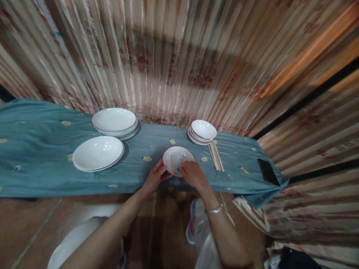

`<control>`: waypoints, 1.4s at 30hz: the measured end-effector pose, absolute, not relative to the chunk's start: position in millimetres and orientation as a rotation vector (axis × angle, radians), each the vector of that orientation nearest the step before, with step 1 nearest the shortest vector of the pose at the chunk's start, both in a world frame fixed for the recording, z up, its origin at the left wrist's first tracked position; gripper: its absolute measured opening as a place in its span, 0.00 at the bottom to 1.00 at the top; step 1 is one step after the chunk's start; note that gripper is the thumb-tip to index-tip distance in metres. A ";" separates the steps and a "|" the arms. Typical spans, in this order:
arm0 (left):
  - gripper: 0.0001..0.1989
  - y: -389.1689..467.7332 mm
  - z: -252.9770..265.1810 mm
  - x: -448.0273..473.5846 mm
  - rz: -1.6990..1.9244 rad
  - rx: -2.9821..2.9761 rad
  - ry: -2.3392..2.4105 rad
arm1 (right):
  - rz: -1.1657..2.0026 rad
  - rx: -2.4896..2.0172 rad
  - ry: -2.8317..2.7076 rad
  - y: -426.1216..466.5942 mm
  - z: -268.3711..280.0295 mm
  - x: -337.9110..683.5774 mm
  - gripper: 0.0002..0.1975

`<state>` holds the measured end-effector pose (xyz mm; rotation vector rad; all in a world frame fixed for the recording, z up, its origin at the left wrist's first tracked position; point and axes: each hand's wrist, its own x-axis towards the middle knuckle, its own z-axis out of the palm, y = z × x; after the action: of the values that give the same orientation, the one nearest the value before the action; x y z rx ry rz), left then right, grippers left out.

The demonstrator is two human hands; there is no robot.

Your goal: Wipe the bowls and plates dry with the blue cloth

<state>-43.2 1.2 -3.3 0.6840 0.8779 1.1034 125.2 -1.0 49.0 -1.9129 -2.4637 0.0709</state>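
Note:
A white bowl with a red rim [171,155] is tilted up near the front edge of the cloth-covered table, its inside towards me. My left hand [155,175] grips it at the left and lower rim, thumb on the edge and fingers beneath. Over the right part of the bowl is my right hand [192,173], its fingers closed and reaching inside. A small pale bluish patch shows at those fingertips; what it is, I cannot make out. Behind the bowl to the right stands a stack of similar small bowls [204,130], with several chopsticks [215,157] lying beside it.
To the left are a stack of large white dishes [114,118] and, nearer me, more wide white dishes [98,153]. A black phone [268,172] lies at the right end of the teal tablecloth [42,149]. A patterned curtain [157,67] hangs behind the table.

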 end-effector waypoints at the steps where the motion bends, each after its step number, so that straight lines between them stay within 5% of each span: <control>1: 0.28 1.5 -4.4 -43.1 1.104 0.687 0.875 | 0.089 -1.898 -2.463 -1.3 48.4 125.1 0.15; 23: 0.30 1.9 -10.7 -43.5 1.117 0.673 0.867 | 0.462 -1.441 -2.428 6.1 29.6 109.7 0.18; 42: 0.31 3.7 -17.0 -44.2 1.102 0.721 0.845 | 0.546 -1.698 -2.445 23.5 40.2 98.3 0.22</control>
<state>-44.2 3.7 -17.0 0.7212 0.8450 1.1022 98.3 23.5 40.2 -1.6975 -2.4448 0.5464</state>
